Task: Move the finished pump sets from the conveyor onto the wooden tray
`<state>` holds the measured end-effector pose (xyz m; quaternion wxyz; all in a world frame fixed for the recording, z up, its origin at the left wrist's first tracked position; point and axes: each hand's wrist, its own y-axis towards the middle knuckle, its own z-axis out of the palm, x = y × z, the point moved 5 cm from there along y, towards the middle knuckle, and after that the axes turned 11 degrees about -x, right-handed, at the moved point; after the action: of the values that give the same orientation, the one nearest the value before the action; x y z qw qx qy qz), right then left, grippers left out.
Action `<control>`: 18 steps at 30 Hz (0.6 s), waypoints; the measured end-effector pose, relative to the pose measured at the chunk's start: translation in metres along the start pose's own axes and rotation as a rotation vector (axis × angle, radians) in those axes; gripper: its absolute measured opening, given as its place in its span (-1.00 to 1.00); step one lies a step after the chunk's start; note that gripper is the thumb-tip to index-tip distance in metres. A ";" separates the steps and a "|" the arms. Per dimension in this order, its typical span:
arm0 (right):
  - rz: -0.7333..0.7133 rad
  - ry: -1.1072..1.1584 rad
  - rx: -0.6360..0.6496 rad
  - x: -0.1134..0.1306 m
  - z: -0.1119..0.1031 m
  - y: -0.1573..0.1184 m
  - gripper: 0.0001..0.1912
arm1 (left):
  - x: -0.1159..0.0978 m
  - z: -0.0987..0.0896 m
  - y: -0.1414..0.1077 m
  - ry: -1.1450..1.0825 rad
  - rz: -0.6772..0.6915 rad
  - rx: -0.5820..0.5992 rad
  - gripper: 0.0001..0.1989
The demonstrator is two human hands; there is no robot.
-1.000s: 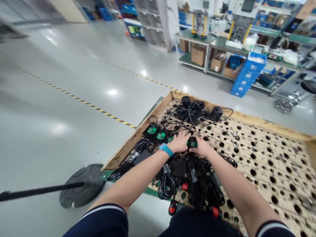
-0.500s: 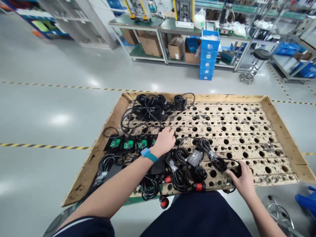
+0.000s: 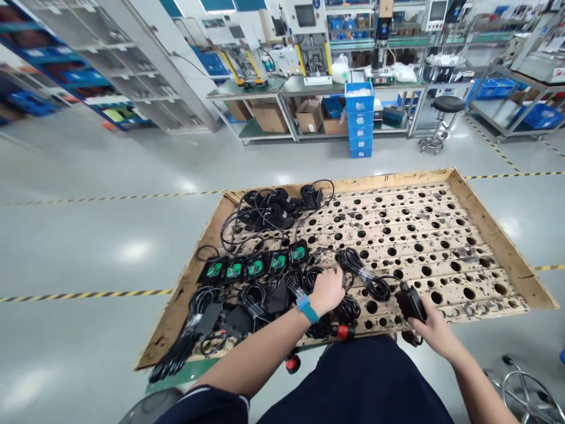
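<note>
My right hand (image 3: 435, 334) grips a black power adapter (image 3: 411, 303) over the near right part of the wooden tray (image 3: 498, 238). A cord runs from the adapter to a tied black cable bundle (image 3: 364, 274). My left hand (image 3: 327, 291), with a teal wristband, is curled among the cables to the left of that bundle; what lies under its fingers is hidden. Below it sits a black connector with a red ring (image 3: 343, 331). Left of my left hand stand black housings with green circuit boards (image 3: 278, 261) in a row.
Black round units (image 3: 276, 215) with tangled cords lie at the tray's far left. More adapters (image 3: 209, 319) and coiled cables fill the near left. Beyond the tray are a stack of blue crates (image 3: 359, 121), a workbench (image 3: 282, 88) and a stool (image 3: 449, 105).
My left hand has moved right and nearer, from the circuit-board row onto the cables. My right hand has lifted the black adapter into view. The camera has tilted up.
</note>
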<state>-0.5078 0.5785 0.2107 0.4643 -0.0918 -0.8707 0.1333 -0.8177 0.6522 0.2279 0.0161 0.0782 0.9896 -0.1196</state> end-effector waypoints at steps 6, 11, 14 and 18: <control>0.138 0.324 0.514 0.085 -0.007 -0.018 -0.47 | -0.031 -0.012 -0.014 -0.048 0.166 -0.216 -0.37; 0.165 0.451 0.642 0.105 0.001 -0.025 -0.53 | -0.060 0.014 0.018 -0.159 0.347 -0.052 -0.23; 0.225 0.363 0.516 0.102 -0.015 -0.006 -0.51 | -0.054 0.017 0.024 -0.144 0.417 -0.071 -0.56; 0.122 0.189 0.331 0.112 -0.033 0.032 -0.54 | -0.048 0.015 -0.001 -0.177 0.590 -0.071 -0.61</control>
<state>-0.5408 0.6457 0.3060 0.5440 -0.0789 -0.7822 0.2933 -0.7701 0.6407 0.2158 0.1388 0.3509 0.9225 -0.0812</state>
